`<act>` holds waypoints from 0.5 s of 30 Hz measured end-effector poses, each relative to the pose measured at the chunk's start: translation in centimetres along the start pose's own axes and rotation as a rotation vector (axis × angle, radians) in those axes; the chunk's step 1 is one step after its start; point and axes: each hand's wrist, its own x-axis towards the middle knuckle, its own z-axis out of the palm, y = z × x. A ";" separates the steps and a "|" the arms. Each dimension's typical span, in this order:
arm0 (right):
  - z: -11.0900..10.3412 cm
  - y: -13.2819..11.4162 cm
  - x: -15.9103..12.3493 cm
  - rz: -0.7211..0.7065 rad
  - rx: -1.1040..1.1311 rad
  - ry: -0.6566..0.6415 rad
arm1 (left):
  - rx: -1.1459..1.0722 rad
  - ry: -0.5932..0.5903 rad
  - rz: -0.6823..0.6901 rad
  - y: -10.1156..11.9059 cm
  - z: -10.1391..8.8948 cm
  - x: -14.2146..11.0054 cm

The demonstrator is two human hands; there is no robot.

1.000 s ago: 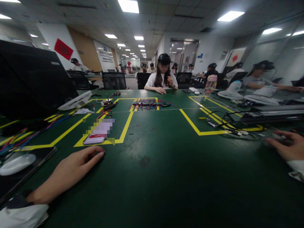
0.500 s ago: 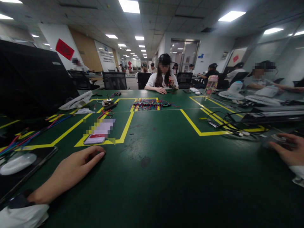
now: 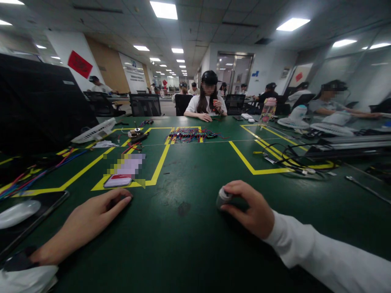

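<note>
A small grey cylinder with a paler top (image 3: 224, 196) is gripped between the thumb and fingers of my right hand (image 3: 249, 207), right of centre over the green table (image 3: 183, 248). Whether its base touches the tabletop I cannot tell. Toward the left, my left hand (image 3: 102, 209) rests on the table with its fingers loosely bent and the thumb a little apart, holding nothing. Just beyond it lies a phone (image 3: 117, 181), partly blurred out, inside a yellow tape outline.
A tangle of wired boards (image 3: 192, 134) lies at the table's middle back. Black cables (image 3: 287, 156) and metal bars (image 3: 345, 148) are at right. A white mouse (image 3: 20, 213) sits at left beside a monitor (image 3: 39, 101). Opposite sits a person (image 3: 209, 101).
My right hand has come from the right edge toward the middle, bringing the grey cylinder along. My left hand stays in place; the view has shifted slightly.
</note>
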 end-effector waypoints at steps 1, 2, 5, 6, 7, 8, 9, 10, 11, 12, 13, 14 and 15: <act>1.1 -0.6 0.6 -0.023 0.042 -0.017 | 0.000 -0.006 0.002 -0.1 0.0 0.0; 2.0 -0.9 1.1 -0.028 0.067 -0.030 | -0.003 -0.011 0.005 -0.2 0.0 0.1; 3.6 -1.1 1.9 0.015 0.097 -0.066 | -0.018 -0.021 0.020 -0.5 0.1 0.1; 3.8 -1.0 1.9 0.031 0.101 -0.076 | -0.021 -0.021 0.022 -0.5 0.1 0.1; 3.8 -1.0 2.0 0.048 0.102 -0.086 | -0.021 -0.018 0.020 -0.5 0.1 0.1; 3.7 -0.9 2.0 0.068 0.100 -0.094 | -0.020 -0.015 0.016 -0.6 0.1 0.1; 3.6 -1.0 2.1 0.089 0.096 -0.095 | -0.018 -0.012 0.014 -0.6 0.1 0.0; 3.3 -1.1 2.2 0.108 0.089 -0.090 | -0.017 -0.011 0.016 -0.5 0.1 0.0; 3.1 -1.2 2.4 0.127 0.084 -0.081 | -0.017 -0.011 0.021 -0.5 0.1 0.0; 2.8 -1.4 2.7 0.145 0.084 -0.073 | -0.019 -0.012 0.027 -0.5 0.1 0.0; 2.5 -1.5 3.1 0.157 0.087 -0.073 | -0.020 -0.014 0.033 -0.5 0.1 0.0; 2.3 -1.6 3.6 0.166 0.092 -0.090 | -0.021 -0.017 0.035 -0.5 0.2 0.1; 2.1 -1.7 4.1 0.177 0.095 -0.124 | -0.021 -0.020 0.037 -0.5 0.2 0.1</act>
